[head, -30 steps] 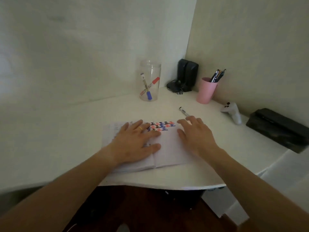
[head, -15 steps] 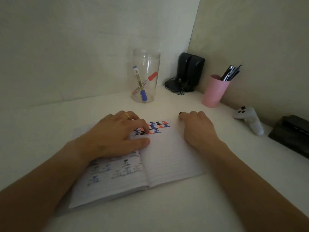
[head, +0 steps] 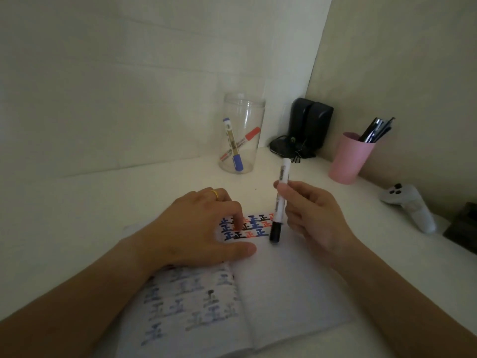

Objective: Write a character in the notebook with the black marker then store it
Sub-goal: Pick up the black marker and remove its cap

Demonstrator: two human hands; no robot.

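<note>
An open notebook [head: 278, 293] lies on the white desk, rows of black, red and blue characters at the top of its right page. My left hand [head: 196, 233] rests flat on it near the spine, fingers over the written rows. My right hand [head: 312, 215] holds the black marker [head: 280, 202] by its white barrel, lifted above the right page, its black cap pointing down at the paper. A clear plastic cup [head: 241, 135] stands behind, with a blue marker and a red marker inside.
A pink cup [head: 348, 161] of pens stands at the right by the wall. Black speakers [head: 308, 125] with a cable sit in the corner. A white controller [head: 410, 205] and a dark box [head: 462, 226] lie at the far right.
My right hand closed on the black marker lying beyond the notebook and lifted it over the right page. My left hand stayed pressed on the notebook. The camera moved closer.
</note>
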